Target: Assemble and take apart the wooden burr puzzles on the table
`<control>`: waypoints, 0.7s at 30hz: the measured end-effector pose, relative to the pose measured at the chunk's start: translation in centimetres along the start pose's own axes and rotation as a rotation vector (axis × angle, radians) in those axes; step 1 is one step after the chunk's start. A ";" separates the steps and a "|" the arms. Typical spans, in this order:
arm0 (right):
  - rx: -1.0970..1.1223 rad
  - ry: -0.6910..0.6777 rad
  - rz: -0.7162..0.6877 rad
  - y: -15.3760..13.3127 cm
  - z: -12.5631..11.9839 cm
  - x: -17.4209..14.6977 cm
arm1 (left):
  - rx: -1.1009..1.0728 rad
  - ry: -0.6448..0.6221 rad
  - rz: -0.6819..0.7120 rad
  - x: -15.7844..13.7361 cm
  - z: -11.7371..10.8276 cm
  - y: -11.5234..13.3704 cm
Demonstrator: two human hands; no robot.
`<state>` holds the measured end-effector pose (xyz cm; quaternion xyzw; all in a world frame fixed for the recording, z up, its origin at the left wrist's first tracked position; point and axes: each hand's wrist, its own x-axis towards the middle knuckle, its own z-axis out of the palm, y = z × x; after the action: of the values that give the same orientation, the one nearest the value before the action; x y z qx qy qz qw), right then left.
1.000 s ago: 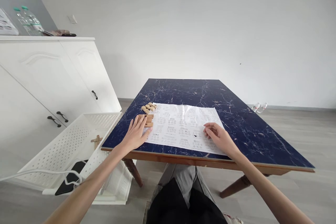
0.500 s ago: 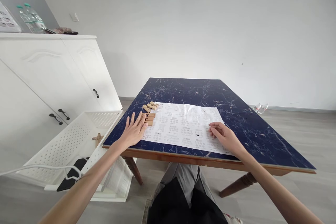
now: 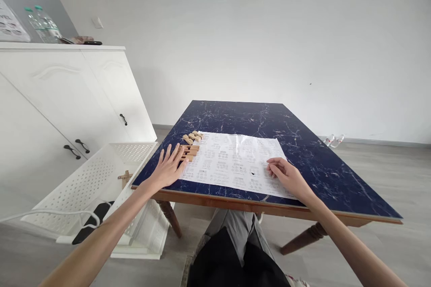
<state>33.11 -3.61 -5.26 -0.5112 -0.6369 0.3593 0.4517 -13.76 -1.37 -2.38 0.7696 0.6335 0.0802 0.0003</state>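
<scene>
My left hand (image 3: 167, 171) lies open with its fingers spread over the left ends of several flat wooden pieces (image 3: 190, 152), partly covering them. Just beyond is a small cluster of loose wooden blocks (image 3: 192, 136) at the far left corner of a printed paper sheet (image 3: 229, 152). The sheet, creased and covered in small diagrams, lies on the dark blue marbled table (image 3: 242, 116). My right hand (image 3: 287, 175) rests at the sheet's right edge, its fingers curled in toward the thumb. Nothing shows between them.
To the left stands a white cabinet (image 3: 67, 80) with bottles (image 3: 42, 24) on top. Between cabinet and table is a white perforated basket (image 3: 129, 152) holding a wooden cross-shaped piece (image 3: 125, 176) and a dark flat object (image 3: 94, 222) with a white cable (image 3: 67, 211).
My left hand has slid slightly left, uncovering more of the wooden pieces. My right hand stays curled at the sheet's edge. The view has shifted a little.
</scene>
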 end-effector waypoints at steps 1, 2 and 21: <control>0.000 0.000 0.001 0.0 0.0 0.0 | -0.007 0.006 -0.002 -0.1 -0.1 0.0; 0.001 0.001 0.000 0.0 0.0 -0.1 | -0.015 0.014 -0.004 -0.2 -0.1 0.1; 0.067 0.023 -0.014 -0.3 0.5 0.1 | -0.124 0.140 -0.064 -0.8 -0.1 0.4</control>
<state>32.54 -3.53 -5.16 -0.4955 -0.6226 0.3715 0.4784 -13.56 -2.20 -2.32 0.7398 0.6501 0.1731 0.0062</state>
